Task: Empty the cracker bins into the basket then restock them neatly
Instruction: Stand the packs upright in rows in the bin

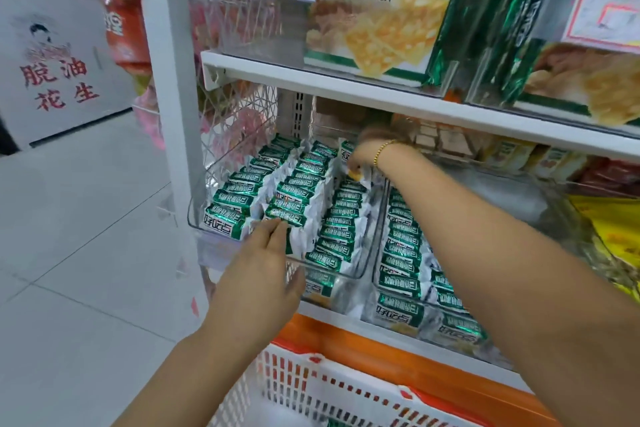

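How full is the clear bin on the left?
Nearly full: the left bin holds three neat rows of green cracker packets, running from its front wall almost to the back.

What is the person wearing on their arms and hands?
Not much! Both forearms are bare, and no sleeves show in this view. The left hand and the right hand have no gloves. The only thing worn is a thin gold bead bracelet around the right wrist. The left wrist has nothing on it.
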`<act>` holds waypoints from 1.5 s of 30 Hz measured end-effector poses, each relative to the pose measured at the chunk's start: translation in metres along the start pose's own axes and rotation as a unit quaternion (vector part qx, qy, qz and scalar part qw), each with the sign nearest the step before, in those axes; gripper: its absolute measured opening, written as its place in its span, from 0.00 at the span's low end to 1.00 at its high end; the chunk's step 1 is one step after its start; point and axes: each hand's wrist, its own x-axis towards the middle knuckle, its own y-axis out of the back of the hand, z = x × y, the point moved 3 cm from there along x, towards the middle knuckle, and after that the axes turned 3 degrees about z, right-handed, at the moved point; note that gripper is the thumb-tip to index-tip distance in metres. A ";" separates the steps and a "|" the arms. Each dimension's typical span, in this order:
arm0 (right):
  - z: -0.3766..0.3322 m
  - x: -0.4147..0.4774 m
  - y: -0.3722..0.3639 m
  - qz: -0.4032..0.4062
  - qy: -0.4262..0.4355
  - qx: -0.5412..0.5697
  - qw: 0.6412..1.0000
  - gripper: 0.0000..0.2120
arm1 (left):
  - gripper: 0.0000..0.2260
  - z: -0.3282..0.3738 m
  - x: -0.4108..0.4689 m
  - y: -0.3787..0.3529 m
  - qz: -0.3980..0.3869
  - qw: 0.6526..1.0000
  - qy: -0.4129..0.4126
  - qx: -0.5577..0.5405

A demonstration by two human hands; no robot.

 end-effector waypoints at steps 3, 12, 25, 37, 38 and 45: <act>-0.003 0.027 -0.010 -0.014 0.005 -0.039 0.999 0.23 | 0.28 -0.002 -0.001 0.000 0.002 1.000 -0.013 -0.005; 0.023 0.074 -0.035 0.138 0.018 -0.038 0.990 0.20 | 0.27 -0.006 0.002 0.001 0.018 0.999 -0.030 -0.021; 0.030 0.035 -0.018 0.137 0.032 -0.010 0.990 0.15 | 0.29 -0.015 -0.022 0.013 0.000 0.999 -0.014 -0.039; 0.042 -0.191 -0.105 0.037 0.231 0.172 0.957 0.11 | 0.15 -0.004 -0.087 -0.047 -0.127 0.986 -0.098 -0.036; 0.045 -0.198 -0.130 -0.016 0.236 0.169 0.957 0.09 | 0.14 -0.005 -0.096 -0.063 -0.164 0.982 -0.089 -0.016; 0.112 -0.197 -0.319 -0.271 0.126 0.067 0.952 0.18 | 0.12 -0.035 -0.170 -0.162 -0.439 0.895 0.001 0.076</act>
